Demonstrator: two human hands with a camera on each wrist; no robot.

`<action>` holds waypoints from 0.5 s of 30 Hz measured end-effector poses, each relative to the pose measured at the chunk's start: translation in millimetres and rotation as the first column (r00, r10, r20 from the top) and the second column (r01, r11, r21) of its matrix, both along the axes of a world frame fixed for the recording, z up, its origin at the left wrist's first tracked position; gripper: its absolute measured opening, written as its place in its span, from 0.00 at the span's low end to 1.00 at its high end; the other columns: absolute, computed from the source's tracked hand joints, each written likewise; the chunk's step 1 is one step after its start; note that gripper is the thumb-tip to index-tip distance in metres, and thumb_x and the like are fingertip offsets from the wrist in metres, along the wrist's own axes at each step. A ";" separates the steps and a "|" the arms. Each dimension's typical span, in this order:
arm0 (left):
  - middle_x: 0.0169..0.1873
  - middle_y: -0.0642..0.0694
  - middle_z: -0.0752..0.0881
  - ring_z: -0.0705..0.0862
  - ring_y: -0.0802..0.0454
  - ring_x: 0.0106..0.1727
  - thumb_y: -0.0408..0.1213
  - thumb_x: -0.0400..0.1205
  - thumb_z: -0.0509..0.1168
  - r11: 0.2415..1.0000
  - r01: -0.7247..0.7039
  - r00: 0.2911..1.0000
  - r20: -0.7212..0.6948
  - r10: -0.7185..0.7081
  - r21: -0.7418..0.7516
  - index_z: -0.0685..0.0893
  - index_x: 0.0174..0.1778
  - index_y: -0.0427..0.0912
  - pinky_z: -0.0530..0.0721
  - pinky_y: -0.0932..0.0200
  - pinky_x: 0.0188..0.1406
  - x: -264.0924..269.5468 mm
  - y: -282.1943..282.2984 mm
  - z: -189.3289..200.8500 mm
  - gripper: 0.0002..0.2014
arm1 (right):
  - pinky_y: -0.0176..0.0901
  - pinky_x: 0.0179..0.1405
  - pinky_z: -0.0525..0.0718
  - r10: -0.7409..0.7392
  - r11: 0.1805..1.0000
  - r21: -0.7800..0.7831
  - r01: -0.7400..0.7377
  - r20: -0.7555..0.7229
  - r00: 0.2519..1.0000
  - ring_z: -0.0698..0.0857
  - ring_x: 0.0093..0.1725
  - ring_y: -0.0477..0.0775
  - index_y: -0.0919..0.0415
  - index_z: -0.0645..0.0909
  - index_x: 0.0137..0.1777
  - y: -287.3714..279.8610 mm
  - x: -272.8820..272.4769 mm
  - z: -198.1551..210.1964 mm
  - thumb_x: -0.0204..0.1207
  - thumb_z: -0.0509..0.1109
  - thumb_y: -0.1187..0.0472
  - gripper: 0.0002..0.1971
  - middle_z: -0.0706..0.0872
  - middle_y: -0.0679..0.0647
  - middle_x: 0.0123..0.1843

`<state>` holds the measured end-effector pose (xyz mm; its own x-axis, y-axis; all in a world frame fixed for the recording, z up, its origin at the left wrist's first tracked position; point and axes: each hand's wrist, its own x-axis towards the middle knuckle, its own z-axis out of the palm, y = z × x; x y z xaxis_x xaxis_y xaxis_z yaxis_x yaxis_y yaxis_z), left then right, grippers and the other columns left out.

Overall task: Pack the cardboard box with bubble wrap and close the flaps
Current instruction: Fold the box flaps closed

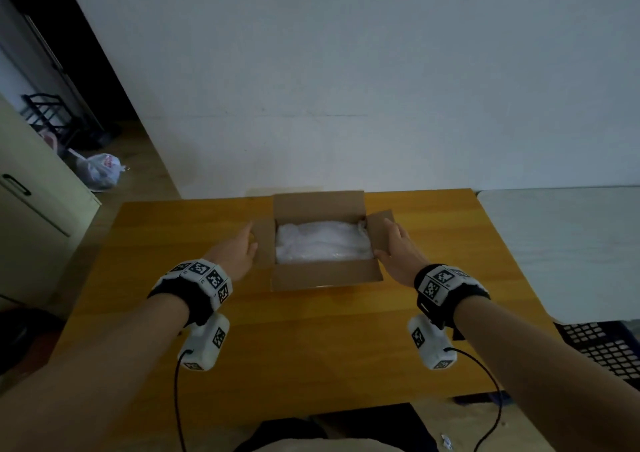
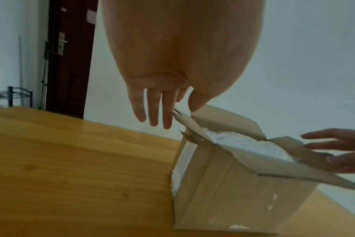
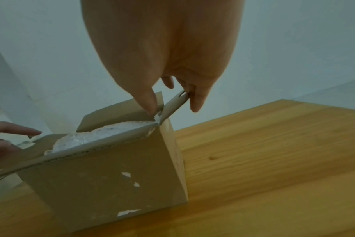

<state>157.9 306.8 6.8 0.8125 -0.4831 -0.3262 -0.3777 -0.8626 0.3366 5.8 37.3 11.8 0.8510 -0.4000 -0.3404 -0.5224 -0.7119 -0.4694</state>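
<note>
A brown cardboard box [image 1: 325, 275] stands on the wooden table [image 1: 311, 347] with all its flaps raised or spread. White bubble wrap [image 1: 322, 243] fills it almost to the rim and also shows in the wrist views [image 2: 243, 141] [image 3: 87, 137]. My left hand [image 1: 239, 250] is beside the left flap [image 1: 264, 243]. Its straight fingers [image 2: 152, 112] lie along the flap's outer face, with the thumb by the top edge. My right hand [image 1: 398, 250] pinches the right flap [image 1: 379, 230], thumb [image 3: 148, 99] inside and fingers outside. The far flap [image 1: 318, 205] stands upright.
The box sits near the table's far edge, close to a pale wall. A white table [image 1: 571, 243] adjoins on the right, with a black crate [image 1: 606, 347] below it. A cabinet [image 1: 34, 226] and a plastic bag [image 1: 100, 171] are on the left.
</note>
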 end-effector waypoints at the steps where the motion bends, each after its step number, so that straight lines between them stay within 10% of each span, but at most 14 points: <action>1: 0.38 0.46 0.83 0.75 0.54 0.26 0.43 0.89 0.48 0.999 -0.016 1.000 -0.001 0.016 -0.032 0.50 0.84 0.44 0.71 0.62 0.21 -2.6 -1.5 1.2 0.27 | 0.58 0.77 0.69 0.004 1.000 0.004 -0.005 0.030 1.000 0.62 0.82 0.64 0.57 0.45 0.84 1.6 -1.6 1.2 0.84 0.60 0.60 0.34 0.49 0.59 0.86; 6: 0.27 0.44 0.80 0.70 0.52 0.19 0.40 0.89 0.47 0.960 0.004 0.997 0.071 0.016 -0.279 0.59 0.81 0.43 0.67 0.61 0.16 -13.8 -5.7 8.1 0.22 | 0.59 0.62 0.81 0.004 1.000 -0.011 -0.002 0.168 0.986 0.78 0.69 0.67 0.58 0.49 0.83 12.2 -5.5 12.8 0.84 0.58 0.63 0.30 0.63 0.62 0.82; 9: 0.42 0.35 0.89 0.79 0.44 0.23 0.39 0.89 0.48 0.941 0.068 0.996 0.077 -0.045 -0.332 0.62 0.80 0.44 0.78 0.53 0.21 -18.1 -4.8 7.4 0.21 | 0.61 0.61 0.82 -0.002 0.996 0.086 -0.012 0.163 0.987 0.80 0.66 0.68 0.59 0.52 0.81 15.3 -7.4 15.8 0.84 0.54 0.66 0.27 0.73 0.66 0.76; 12: 0.63 0.38 0.84 0.88 0.45 0.49 0.31 0.87 0.50 0.949 0.123 0.992 0.004 -0.128 -0.290 0.65 0.78 0.45 0.86 0.53 0.47 -23.9 -2.7 7.8 0.22 | 0.59 0.67 0.80 0.014 0.989 0.142 -0.029 0.104 0.994 0.78 0.71 0.63 0.59 0.62 0.78 15.3 -9.8 16.5 0.81 0.52 0.72 0.25 0.75 0.62 0.76; 15: 0.78 0.44 0.70 0.74 0.47 0.74 0.16 0.78 0.53 0.972 0.178 0.976 -0.100 -0.195 -0.154 0.67 0.78 0.46 0.80 0.57 0.64 -33.1 -4.7 11.7 0.33 | 0.46 0.61 0.82 0.083 0.988 0.128 -0.082 -0.007 0.996 0.75 0.73 0.62 0.56 0.65 0.78 16.7 -12.3 17.3 0.76 0.52 0.77 0.31 0.72 0.59 0.78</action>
<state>124.8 302.1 18.5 0.6653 -0.6710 -0.3274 -0.4794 -0.7201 0.5016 -6.5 54.0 29.1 0.8748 -0.2812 -0.3945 -0.4704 -0.6877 -0.5530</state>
